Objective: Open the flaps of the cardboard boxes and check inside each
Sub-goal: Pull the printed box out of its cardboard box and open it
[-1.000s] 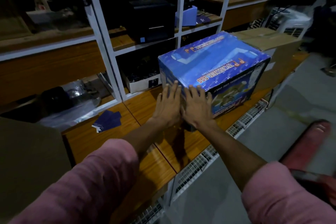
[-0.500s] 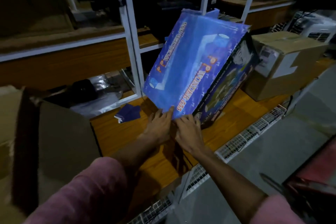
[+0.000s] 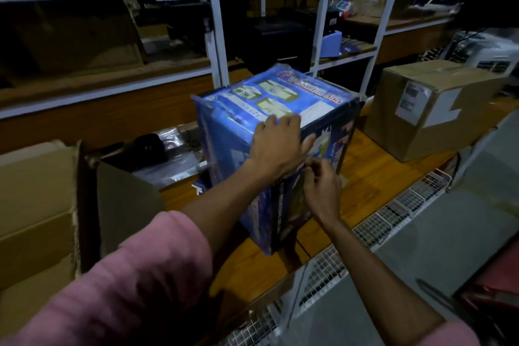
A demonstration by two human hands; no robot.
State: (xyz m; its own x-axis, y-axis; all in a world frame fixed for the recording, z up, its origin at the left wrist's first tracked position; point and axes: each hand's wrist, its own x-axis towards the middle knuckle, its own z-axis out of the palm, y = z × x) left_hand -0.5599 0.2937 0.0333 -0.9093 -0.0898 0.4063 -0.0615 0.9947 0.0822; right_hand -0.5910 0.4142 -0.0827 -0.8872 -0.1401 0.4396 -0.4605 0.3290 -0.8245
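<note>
1. Head view, the only one here: the blue printed box (image 3: 276, 149) stands on end on the wooden shelf (image 3: 373, 177), with what looks like a closed end panel facing up. My guess is it's stood that way so the flaps sit at a handy height.

2. The left hand (image 3: 276, 146) lies across the near top edge of the box, fingers spread fairly flat over the panel and the thumb down the side face. It looks like it's pressing to steady the box, not gripping anything.

3. The right hand (image 3: 321, 188) sits just below the left, right against the box's near corner, fingers curled in with the tips bunched together. It reads like picking at tape or a flap edge – but I can't make out whether anything is actually pinched.

4. So the box is directly under and in front of both hands, one on top, one at the corner. Flaps not open yet, as far as I can see.

5. Other boxes: a taped brown carton (image 3: 429, 109) further along the shelf to the right, well apart, and an open brown carton (image 3: 42, 205) on the left with a flap standing up.
</note>
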